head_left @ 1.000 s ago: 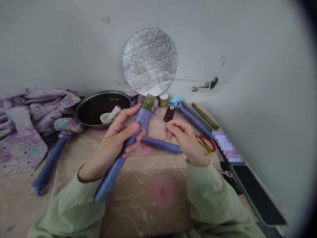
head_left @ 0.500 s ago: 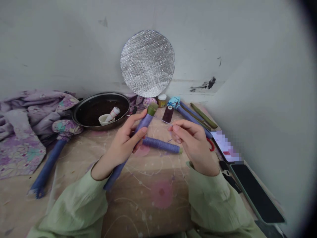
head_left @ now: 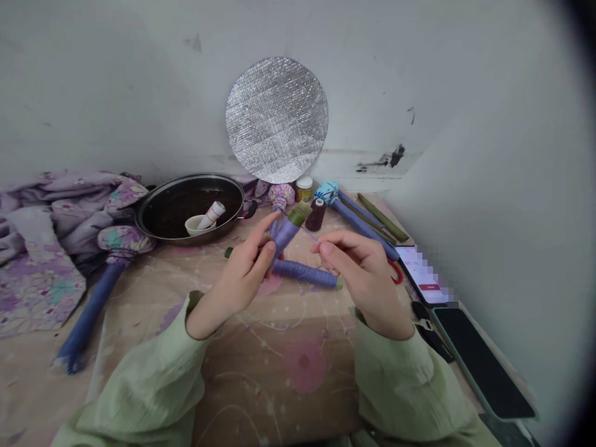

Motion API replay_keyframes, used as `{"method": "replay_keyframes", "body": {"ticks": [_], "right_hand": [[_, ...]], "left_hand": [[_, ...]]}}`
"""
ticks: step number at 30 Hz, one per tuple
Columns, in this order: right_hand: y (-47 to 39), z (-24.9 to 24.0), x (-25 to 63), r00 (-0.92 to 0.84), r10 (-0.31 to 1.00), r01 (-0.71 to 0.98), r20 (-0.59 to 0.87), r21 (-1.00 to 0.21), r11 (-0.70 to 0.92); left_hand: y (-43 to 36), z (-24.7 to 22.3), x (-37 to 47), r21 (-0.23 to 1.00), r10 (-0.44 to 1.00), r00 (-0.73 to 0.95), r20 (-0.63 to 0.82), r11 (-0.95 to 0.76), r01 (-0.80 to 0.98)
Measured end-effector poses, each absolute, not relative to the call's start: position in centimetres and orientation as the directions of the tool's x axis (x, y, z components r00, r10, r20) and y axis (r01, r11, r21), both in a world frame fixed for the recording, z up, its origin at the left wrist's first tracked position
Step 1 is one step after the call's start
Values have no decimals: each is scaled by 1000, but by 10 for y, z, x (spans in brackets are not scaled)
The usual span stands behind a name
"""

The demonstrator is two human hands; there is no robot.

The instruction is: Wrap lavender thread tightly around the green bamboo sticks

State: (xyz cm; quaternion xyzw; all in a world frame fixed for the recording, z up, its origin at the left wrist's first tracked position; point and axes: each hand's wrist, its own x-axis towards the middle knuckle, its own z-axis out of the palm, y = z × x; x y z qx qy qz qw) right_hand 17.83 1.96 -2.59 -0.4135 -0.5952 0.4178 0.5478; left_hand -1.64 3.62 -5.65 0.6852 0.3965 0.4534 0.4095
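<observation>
My left hand (head_left: 242, 270) is closed round a green stick (head_left: 298, 215) covered in purple fabric or thread just below its bare tip, which points up and to the right. Its lower part is hidden behind the hand. A thin purple thread (head_left: 311, 234) runs from near the tip to my right hand (head_left: 361, 267), whose thumb and forefinger pinch it. Below the hands lies a second stick wound with purple thread (head_left: 305, 273), its green ends bare. A dark cone of thread (head_left: 316, 215) stands upright just beyond the fingers.
A wide black pan (head_left: 186, 180) holds a white cup (head_left: 193, 226) at the back left. Padded sticks with floral heads (head_left: 123, 239) and lilac cloth (head_left: 41, 273) lie left. To the right are green stems (head_left: 382, 217), red-handled scissors (head_left: 395, 271) and two phones (head_left: 484, 363). A silver disc (head_left: 278, 121) leans behind.
My left hand has shifted slightly right, and the held stick's tip has moved right and down, tilting more. The thread between the hands is shorter. My right hand has barely moved.
</observation>
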Motion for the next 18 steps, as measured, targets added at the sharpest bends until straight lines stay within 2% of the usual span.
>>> {"method": "replay_keyframes", "body": {"ticks": [8,18], "right_hand": [[19,-24,174,-77,933,34,351,-935,354],[16,-24,175,-106,915,106,390,-910,400]], "left_hand": [[35,-53,-12,921,924,320,209,-296,252],[28,-53,-6,995,916,390,90,-97,0]]}}
